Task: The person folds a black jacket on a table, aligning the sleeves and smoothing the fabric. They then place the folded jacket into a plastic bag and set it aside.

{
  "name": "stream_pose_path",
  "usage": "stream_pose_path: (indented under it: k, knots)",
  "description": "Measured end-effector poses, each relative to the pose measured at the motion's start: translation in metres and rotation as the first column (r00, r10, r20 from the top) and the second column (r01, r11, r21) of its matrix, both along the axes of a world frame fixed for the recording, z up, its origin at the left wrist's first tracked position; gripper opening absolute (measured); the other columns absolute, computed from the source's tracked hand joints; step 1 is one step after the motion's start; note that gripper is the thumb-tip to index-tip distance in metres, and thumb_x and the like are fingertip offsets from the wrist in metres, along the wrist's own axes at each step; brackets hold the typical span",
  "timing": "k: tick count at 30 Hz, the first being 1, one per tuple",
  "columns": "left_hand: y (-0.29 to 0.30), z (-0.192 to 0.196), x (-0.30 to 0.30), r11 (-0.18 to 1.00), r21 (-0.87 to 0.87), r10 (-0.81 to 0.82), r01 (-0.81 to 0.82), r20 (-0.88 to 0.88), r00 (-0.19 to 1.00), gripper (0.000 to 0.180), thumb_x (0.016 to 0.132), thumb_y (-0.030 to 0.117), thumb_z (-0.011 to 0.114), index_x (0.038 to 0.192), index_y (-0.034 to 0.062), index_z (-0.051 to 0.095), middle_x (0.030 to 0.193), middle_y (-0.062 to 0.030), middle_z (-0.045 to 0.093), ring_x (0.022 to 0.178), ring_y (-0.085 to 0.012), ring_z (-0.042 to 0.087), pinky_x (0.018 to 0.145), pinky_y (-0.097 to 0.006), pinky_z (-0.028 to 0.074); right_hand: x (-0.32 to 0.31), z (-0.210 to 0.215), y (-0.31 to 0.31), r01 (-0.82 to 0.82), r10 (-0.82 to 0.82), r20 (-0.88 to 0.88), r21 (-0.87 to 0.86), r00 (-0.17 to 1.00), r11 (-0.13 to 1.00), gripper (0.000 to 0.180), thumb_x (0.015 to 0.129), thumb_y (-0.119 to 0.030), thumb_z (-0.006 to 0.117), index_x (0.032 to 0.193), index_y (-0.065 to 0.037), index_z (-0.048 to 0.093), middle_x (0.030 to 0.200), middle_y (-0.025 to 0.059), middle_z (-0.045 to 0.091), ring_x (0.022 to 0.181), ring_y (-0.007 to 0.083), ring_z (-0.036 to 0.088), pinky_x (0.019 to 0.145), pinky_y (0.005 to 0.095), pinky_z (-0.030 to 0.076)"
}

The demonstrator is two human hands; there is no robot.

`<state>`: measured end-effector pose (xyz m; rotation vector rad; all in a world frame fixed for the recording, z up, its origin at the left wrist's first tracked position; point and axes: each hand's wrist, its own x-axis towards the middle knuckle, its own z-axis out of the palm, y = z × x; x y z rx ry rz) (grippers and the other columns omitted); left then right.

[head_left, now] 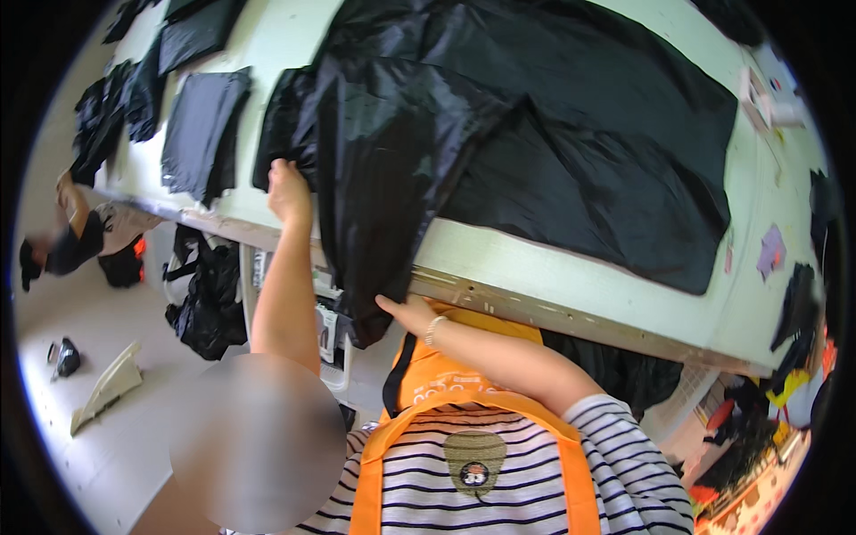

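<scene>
A large, shiny black garment point(588, 152) lies spread over the pale table, its cloth creased. One long sleeve-like part point(374, 169) crosses its left side and droops over the near edge. My left hand point(291, 192) is closed on the black cloth at the garment's left side, the fingertips partly hidden. Lower down, my right hand point(408, 314) grips the hanging end of that part. Its thumb shows at the cloth's edge, while the other fingers are mostly out of sight.
Folded dark cloth point(201, 134) lies on the table point(571, 259) to the left, with more black pieces beyond. Another person point(76, 236) stands at the far left. Black fabric point(209, 294) hangs below the table edge. A purple scrap point(771, 250) lies at the right.
</scene>
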<state>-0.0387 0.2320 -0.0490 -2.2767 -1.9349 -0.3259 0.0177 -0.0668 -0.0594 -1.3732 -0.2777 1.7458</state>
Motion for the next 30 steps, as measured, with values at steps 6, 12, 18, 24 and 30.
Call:
stream_pose_path:
  k: [6,12,18,24,30]
  knots:
    - [0.004,-0.012,-0.007,1.0,-0.018,0.025,-0.024,0.02,0.999,0.023,0.095,0.032,0.047,0.096,0.0097,0.051,0.094,-0.0146,0.063,0.084,-0.0372,0.062,0.066,-0.048,0.049,0.116,0.067,-0.046,-0.386,0.401,0.052,-0.181,0.915,0.905,0.048,0.089,-0.04,0.055,0.081,0.007,0.063,0.066,0.0148,0.062,0.067,0.0266,0.063,0.062,0.0371,0.049]
    - [0.001,-0.008,-0.011,0.999,-0.022,-0.036,0.037,0.061,0.998,0.025,0.096,0.033,0.045,0.097,0.0088,0.051,0.097,-0.0119,0.063,0.086,-0.0369,0.061,0.067,-0.047,0.049,0.379,0.143,-0.157,-0.363,0.574,0.579,-0.448,0.579,0.817,0.045,0.085,-0.042,0.063,0.076,0.002,0.065,0.063,0.0037,0.058,0.06,0.0104,0.048,0.055,0.0321,0.043]
    - [0.011,-0.008,-0.016,0.98,-0.15,-0.096,0.127,0.201,0.975,0.021,0.095,0.027,0.047,0.103,0.0093,0.055,0.099,-0.0125,0.063,0.091,-0.0375,0.059,0.072,-0.044,0.047,0.464,0.134,-0.121,0.083,0.575,0.789,-0.572,-0.217,0.816,0.044,0.08,-0.038,0.069,0.107,-0.006,0.059,0.109,0.017,0.062,0.102,0.0317,0.058,0.086,0.038,0.046]
    - [-0.033,0.065,0.039,0.933,0.112,-0.353,0.343,0.474,0.807,0.037,0.078,0.005,0.055,0.115,0.0051,0.058,0.113,-0.0156,0.058,0.101,-0.0331,0.057,0.085,-0.04,0.045,0.437,0.137,-0.199,0.529,-0.272,0.925,0.375,-0.263,0.762,0.072,0.086,-0.042,0.064,0.133,0.007,0.038,0.134,0.0243,0.045,0.125,0.031,0.044,0.104,0.0364,0.035]
    - [-0.153,0.103,0.213,0.335,-0.084,-0.862,0.939,0.375,0.341,0.048,0.078,0.025,0.068,0.123,0.0112,0.056,0.137,-0.0093,0.047,0.132,-0.031,0.037,0.109,-0.048,0.024,0.392,0.078,-0.265,0.755,-0.304,0.95,0.15,0.068,0.639,0.056,0.092,-0.048,0.053,0.098,0.007,0.061,0.086,0.0145,0.064,0.083,0.0233,0.058,0.076,0.0349,0.043]
